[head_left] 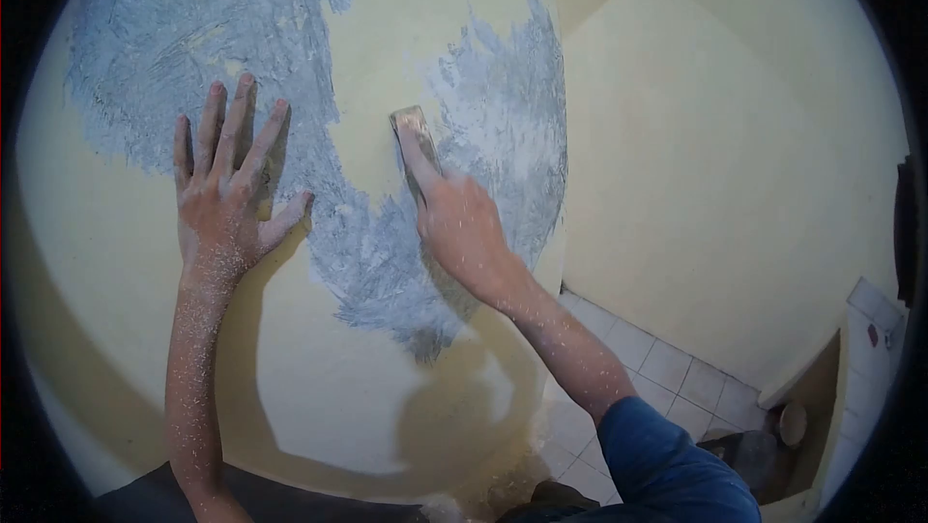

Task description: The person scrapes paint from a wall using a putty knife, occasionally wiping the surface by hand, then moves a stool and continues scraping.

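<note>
I am pressing the scraper (416, 136) flat against the wall (290, 368) with my right hand (464, 233). That grip is clamped around the handle, and my forefinger is lying along the blade. The blade is sitting at the edge of the yellow strip (387, 59) that runs between two bare areas. My left hand (227, 204) is holding nothing. Its grip is spread wide apart, with the palm leaning on the wall at the rim of the left grey patch (193, 30).

As I judge it, the stripping is partly done. The left patch and the right grey patch (512, 107) are joining below my hands, while yellow paint is covering the strip, the lower wall and the side wall. White dust is clinging to both my forearms.

Down on the tiled floor (667, 368) a small round pot (793, 421) is standing by the corner. I cannot tell what is in it.
</note>
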`<state>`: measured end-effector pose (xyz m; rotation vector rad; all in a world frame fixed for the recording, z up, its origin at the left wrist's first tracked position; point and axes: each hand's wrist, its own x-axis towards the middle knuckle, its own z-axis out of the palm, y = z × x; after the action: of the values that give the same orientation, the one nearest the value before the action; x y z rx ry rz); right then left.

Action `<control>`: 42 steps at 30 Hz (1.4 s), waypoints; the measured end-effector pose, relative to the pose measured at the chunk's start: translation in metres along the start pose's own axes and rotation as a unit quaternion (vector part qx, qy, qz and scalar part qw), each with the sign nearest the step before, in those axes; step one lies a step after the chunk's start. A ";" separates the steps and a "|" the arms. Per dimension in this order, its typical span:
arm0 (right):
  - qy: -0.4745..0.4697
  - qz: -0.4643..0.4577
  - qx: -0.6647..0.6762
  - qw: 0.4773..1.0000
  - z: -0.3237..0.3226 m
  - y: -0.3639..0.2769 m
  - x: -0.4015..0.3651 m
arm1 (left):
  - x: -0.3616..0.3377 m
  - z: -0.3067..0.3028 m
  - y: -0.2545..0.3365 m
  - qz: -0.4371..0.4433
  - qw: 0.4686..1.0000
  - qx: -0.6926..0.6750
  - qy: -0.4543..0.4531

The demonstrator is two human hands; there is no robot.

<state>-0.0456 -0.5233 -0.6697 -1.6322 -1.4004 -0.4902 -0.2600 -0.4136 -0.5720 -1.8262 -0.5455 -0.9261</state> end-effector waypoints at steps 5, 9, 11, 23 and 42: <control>-0.043 0.000 -0.015 0.999 0.007 0.009 -0.025 | 0.002 -0.001 0.001 -0.004 1.000 -0.007 0.004; -0.030 0.036 0.003 0.999 -0.008 -0.002 0.008 | 0.004 -0.004 0.002 0.001 1.000 -0.016 0.004; -0.015 0.021 0.000 1.000 -0.011 -0.001 0.006 | 0.007 -0.005 -0.003 0.005 1.000 -0.017 0.002; -0.031 0.007 0.018 0.999 0.004 0.009 -0.013 | 0.053 -0.013 -0.008 0.012 1.000 0.015 -0.018; -0.073 0.046 0.016 0.996 -0.020 -0.005 0.004 | 0.054 -0.011 -0.004 0.003 1.000 0.020 -0.015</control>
<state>-0.0445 -0.5378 -0.6547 -1.7262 -1.4241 -0.3001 -0.2340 -0.4236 -0.5245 -1.8079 -0.5736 -0.8791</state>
